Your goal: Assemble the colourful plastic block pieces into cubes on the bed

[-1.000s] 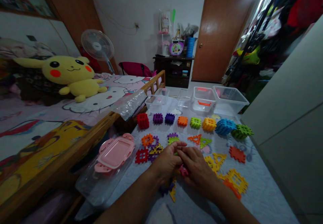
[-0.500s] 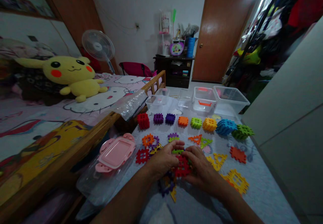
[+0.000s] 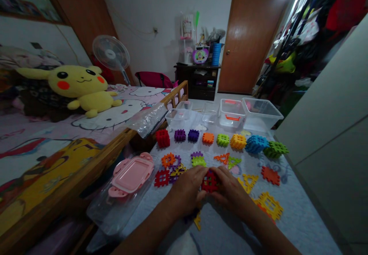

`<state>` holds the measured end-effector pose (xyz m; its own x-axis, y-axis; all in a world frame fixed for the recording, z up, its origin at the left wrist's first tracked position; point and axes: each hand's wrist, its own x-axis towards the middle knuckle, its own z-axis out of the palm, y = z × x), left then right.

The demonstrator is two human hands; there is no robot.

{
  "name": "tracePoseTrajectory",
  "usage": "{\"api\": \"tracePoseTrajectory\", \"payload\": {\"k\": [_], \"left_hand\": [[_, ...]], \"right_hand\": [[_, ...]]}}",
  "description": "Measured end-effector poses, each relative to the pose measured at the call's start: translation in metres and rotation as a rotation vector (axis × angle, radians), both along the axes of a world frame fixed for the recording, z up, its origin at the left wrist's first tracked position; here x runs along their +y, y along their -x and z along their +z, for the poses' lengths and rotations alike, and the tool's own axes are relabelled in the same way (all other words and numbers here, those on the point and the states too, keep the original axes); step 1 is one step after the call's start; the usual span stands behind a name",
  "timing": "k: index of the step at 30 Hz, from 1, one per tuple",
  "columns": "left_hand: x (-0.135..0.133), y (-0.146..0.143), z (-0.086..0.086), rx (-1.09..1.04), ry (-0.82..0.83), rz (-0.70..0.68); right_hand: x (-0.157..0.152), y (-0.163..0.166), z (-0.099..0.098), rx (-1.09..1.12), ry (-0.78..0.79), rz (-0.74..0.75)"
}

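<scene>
Near the middle of the desk (image 3: 299,224), your left hand (image 3: 186,192) and right hand (image 3: 232,193) both grip a red block (image 3: 209,181). At the far edge, the big clear tub (image 3: 263,113) shows something pink inside; what the orange-handled box (image 3: 231,114) beside it holds cannot be told.

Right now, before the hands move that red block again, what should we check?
1. Grip: ok, left hand and right hand clasp the red block from both sides.
2. Block resting on the table: cannot tell, fingers hide its underside.
3. Spare pieces near: ok, a yellow triangle lies beside the right hand.
4. Row of cubes apart from hands: ok, the red cube stands farther back.
5. Under left forearm: not ok, a yellow piece lies partly hidden.
</scene>
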<state>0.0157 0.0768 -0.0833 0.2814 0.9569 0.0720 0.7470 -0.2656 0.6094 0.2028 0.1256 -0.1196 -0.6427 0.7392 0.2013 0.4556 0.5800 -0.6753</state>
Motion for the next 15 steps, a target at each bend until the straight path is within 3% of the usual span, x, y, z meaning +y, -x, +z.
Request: {"api": "tracePoseTrajectory", "payload": {"k": [5, 15], "left_hand": [[0.003, 0.004, 0.006, 0.037, 0.018, -0.029], [0.003, 0.001, 0.015, 0.094, 0.042, -0.029]], "right_hand": [[0.000, -0.002, -0.006, 0.015, -0.025, 0.036], [0.000, -0.002, 0.005, 0.009, -0.022, 0.029]]}}
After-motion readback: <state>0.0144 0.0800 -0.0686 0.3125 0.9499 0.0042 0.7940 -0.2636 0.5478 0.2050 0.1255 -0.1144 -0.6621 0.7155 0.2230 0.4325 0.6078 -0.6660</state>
